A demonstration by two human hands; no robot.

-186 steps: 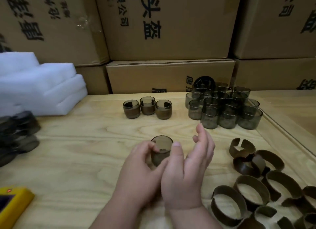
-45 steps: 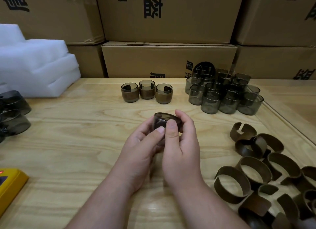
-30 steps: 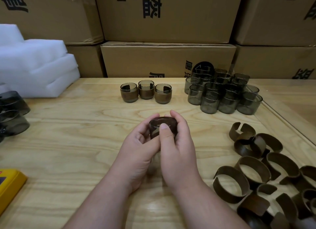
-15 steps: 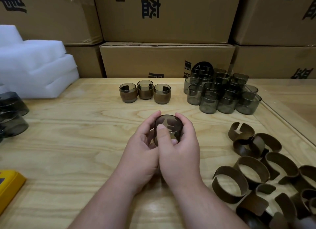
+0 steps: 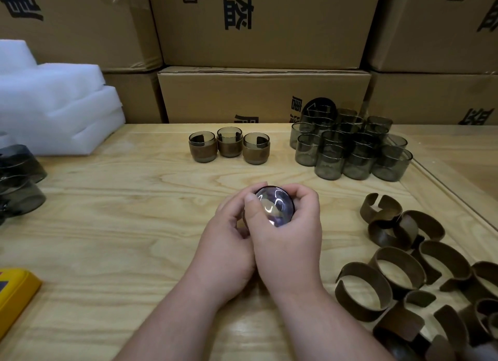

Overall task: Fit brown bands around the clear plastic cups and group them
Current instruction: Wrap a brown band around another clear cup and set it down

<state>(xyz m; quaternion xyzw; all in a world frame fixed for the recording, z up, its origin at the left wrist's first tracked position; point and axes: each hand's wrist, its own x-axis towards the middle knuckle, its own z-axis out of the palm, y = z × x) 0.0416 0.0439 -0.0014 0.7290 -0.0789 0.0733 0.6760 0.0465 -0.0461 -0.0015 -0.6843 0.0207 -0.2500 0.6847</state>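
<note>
Both my hands hold one smoky clear cup (image 5: 275,208) above the middle of the wooden table (image 5: 129,226), tipped so its shiny round base faces me. My left hand (image 5: 229,242) curls round its left side and my right hand (image 5: 288,234) wraps its right side, thumb on the base's left edge. Whether a band sits on it is hidden by my fingers. Three banded cups (image 5: 229,146) stand in a row further back. A cluster of several bare cups (image 5: 350,150) stands at the back right. Several loose brown bands (image 5: 404,266) lie at the right.
Stacked cardboard boxes (image 5: 264,91) wall off the back of the table. White foam blocks (image 5: 54,104) sit at the back left, dark plastic pieces (image 5: 18,182) at the left edge, and a yellow device (image 5: 13,293) at the near left. A raised table rim (image 5: 444,193) runs along the right.
The cup has been turned in my two hands, from its open mouth facing up to its base facing me. The row of three banded cups is unchanged.
</note>
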